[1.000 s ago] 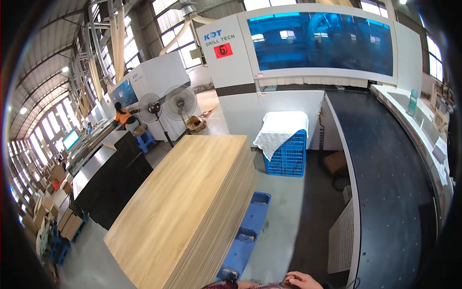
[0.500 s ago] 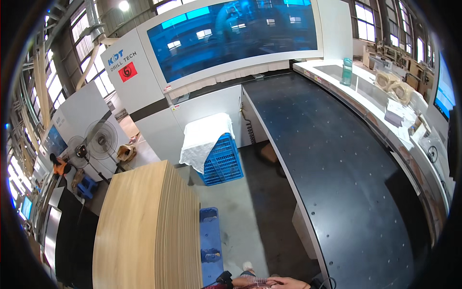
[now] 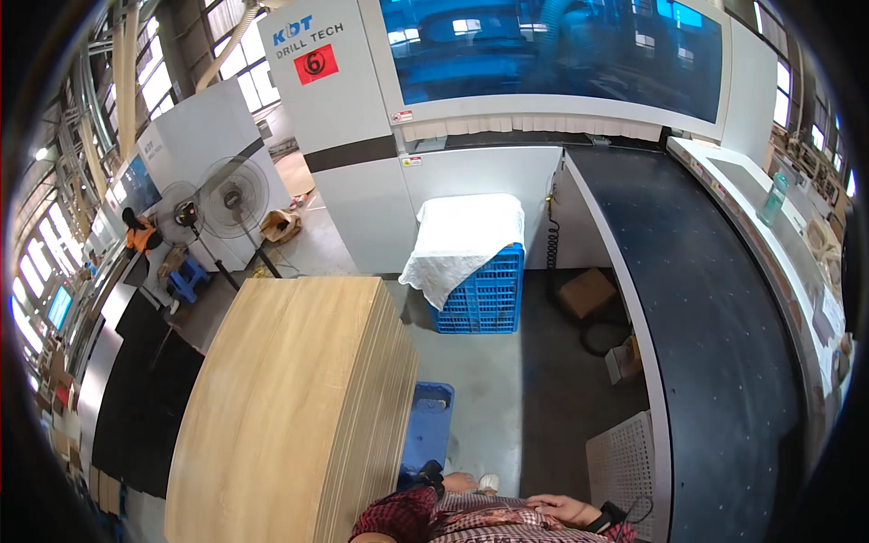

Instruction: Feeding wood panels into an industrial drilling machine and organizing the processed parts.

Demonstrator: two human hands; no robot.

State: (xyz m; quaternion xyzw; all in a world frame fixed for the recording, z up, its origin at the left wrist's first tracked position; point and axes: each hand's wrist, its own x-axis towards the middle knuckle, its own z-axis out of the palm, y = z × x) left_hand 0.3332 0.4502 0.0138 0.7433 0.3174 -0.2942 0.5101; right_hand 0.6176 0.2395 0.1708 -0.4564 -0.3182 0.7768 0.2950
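Note:
My left hand (image 3: 460, 482) is low in front of my body, beside the right edge of the stack of wood-grain boards (image 3: 272, 371). Its fingers are too small and foreshortened to read, and nothing shows in it. My right hand (image 3: 563, 507) lies against the front of my checked clothing (image 3: 489, 518), fingers stretched out, holding nothing. Dark bands circle both wrists. The boards rest on a blue pallet (image 3: 425, 425), whose right part shows beside them.
Ahead stands a blue plastic crate (image 3: 493, 294) draped with white cloth (image 3: 471, 226), before a large white machine (image 3: 362, 204). A long black worktable (image 3: 715, 317) runs along my right. Fans (image 3: 233, 195) and a seated person (image 3: 145, 244) are at left.
My view has turned left, so the boards, crate and machine have shifted in the picture. My hands, close together before, are now farther apart at my front.

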